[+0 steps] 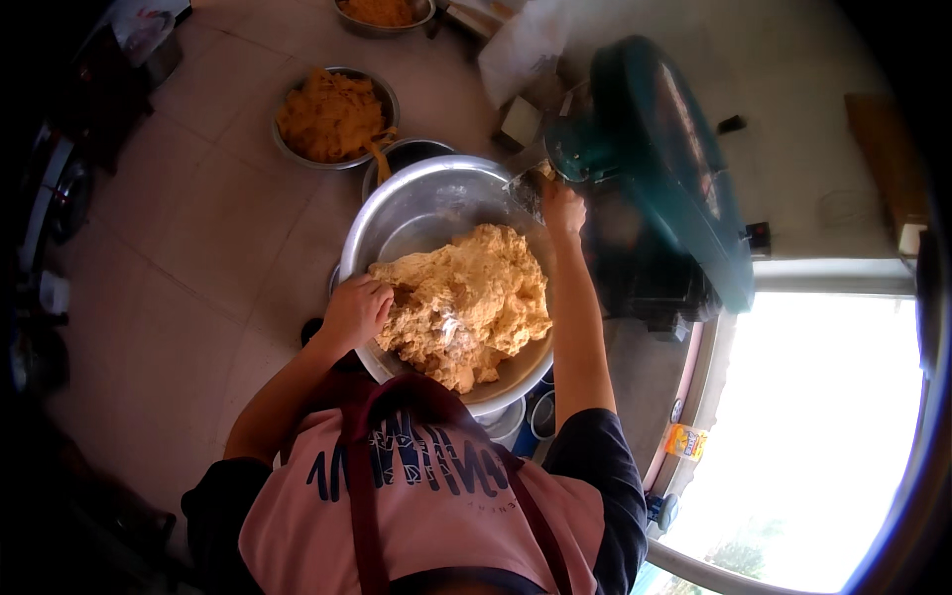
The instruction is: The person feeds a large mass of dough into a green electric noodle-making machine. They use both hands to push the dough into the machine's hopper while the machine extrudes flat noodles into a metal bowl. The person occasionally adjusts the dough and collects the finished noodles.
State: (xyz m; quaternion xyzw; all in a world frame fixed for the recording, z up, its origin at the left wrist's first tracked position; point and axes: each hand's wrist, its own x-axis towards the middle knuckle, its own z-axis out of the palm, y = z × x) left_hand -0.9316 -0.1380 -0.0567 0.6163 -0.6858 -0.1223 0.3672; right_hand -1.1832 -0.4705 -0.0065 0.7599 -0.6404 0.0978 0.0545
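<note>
A large heap of crumbly yellow dough [466, 297] fills much of a wide metal basin [397, 208] in front of my body. A white floury patch shows on its near part. My left hand [359, 311] is at the heap's left side over the basin's rim, its fingers curled against the dough. At the basin's far right, my right hand [563, 208] reaches to the metal mouth of a dark green machine [654, 149]. Its fingers are bent together, and what they hold, if anything, is hidden. A pale bit of dough shows just beyond them.
Beyond the basin, a metal bowl [389, 91] holds orange-yellow strips, some hanging over its edge. Another bowl [397, 28] of orange stuff is farther off. A dark round container [407, 151] sits partly behind the basin. A bright window [813, 426] is at the right.
</note>
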